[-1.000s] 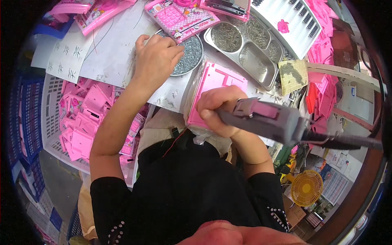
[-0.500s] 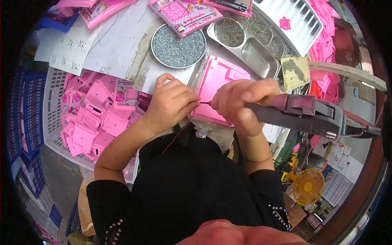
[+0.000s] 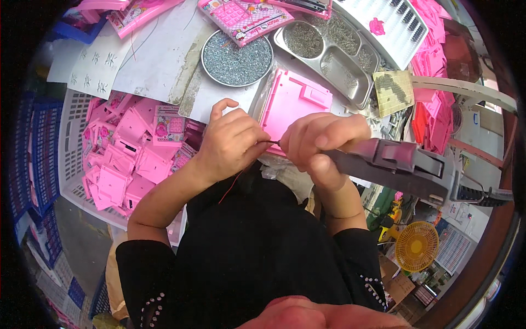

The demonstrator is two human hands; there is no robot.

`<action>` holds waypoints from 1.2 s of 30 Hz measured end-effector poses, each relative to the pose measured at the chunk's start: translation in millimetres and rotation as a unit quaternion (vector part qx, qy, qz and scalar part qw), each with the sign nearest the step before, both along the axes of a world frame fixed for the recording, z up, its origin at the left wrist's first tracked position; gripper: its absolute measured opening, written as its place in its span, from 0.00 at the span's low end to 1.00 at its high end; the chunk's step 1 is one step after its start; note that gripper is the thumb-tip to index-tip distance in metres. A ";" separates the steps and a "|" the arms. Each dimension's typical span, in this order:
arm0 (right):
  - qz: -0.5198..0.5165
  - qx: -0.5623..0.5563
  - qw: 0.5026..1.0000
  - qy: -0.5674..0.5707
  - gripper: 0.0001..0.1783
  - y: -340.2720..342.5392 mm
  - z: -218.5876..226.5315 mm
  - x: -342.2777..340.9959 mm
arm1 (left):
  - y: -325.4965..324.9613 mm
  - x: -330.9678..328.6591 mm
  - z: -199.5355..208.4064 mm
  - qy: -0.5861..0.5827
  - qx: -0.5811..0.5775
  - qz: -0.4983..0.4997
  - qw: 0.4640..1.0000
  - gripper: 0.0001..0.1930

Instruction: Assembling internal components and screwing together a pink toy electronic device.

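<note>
My right hand (image 3: 326,141) is wrapped round a dark grey electric screwdriver (image 3: 392,170), held nearly level with its bit pointing left. The tip of the bit meets the pinched fingertips of my left hand (image 3: 233,140); whatever small thing they hold is hidden. Under both hands lies a pink plastic housing (image 3: 290,101) with a raised rectangular part, on clear plastic film. A thin red wire (image 3: 232,186) hangs below my left hand. Just beyond stands a round metal dish (image 3: 235,85) full of small silvery screws.
Right of the dish is a compartmented steel tray (image 3: 350,82) with small metal parts. A white crate (image 3: 70,148) of pink pieces stands at left. Printed pink cases (image 3: 244,22) lie at the far side. A white foam tray (image 3: 383,38) and a yellow fan (image 3: 416,247) are at right.
The screwdriver's rear end has dipped, and my right hand has shifted slightly left. My left hand stays pinched at the bit's tip. The whole view has shifted a little.
</note>
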State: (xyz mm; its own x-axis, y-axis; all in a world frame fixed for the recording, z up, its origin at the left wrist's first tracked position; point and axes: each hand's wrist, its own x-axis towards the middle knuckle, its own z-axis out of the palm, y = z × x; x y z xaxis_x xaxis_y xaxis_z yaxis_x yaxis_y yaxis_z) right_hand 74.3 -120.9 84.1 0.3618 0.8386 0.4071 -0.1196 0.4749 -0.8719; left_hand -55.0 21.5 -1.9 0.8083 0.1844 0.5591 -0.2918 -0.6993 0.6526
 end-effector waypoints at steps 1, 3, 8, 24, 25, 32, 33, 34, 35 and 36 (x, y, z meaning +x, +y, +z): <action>-0.025 -0.022 0.999 0.023 0.15 -3.1 1.8 -9.4 | 0.1 -0.8 0.1 0.000 0.003 0.000 1.000 0.09; -0.051 -0.036 0.998 0.021 0.15 -1.2 -0.3 -16.1 | 0.0 -2.4 -0.3 0.001 0.008 0.000 1.000 0.09; -0.060 -0.041 0.994 -0.077 0.16 -0.8 -21.4 -14.4 | 4.1 -7.7 11.8 0.100 0.039 -0.040 0.993 0.20; 0.012 -0.079 0.964 -0.252 0.11 14.4 -36.7 7.5 | 14.4 -2.4 11.0 0.172 0.093 -0.096 0.976 0.27; -0.010 -0.092 0.974 -0.207 0.11 7.6 -34.6 21.6 | 16.0 1.2 14.4 0.182 0.122 -0.097 0.971 0.25; -0.255 -0.057 0.965 -0.030 0.14 -67.1 -20.2 70.9 | -19.6 55.5 17.0 0.063 0.086 -0.119 0.987 0.18; -0.262 -0.068 0.962 -0.037 0.13 -76.8 -33.0 68.5 | -30.6 65.2 17.6 0.055 0.090 -0.130 0.986 0.18; -0.276 -0.078 0.957 -0.055 0.14 -80.1 -37.7 67.1 | -38.3 71.0 16.8 0.050 0.095 -0.134 0.985 0.19; -0.291 -0.088 0.950 -0.074 0.14 -84.3 -41.6 65.0 | -41.5 75.3 14.5 0.064 0.130 -0.126 0.981 0.18; -0.295 -0.077 0.950 -0.075 0.14 -87.6 -46.3 65.5 | -41.5 76.0 11.9 0.073 0.140 -0.126 0.979 0.18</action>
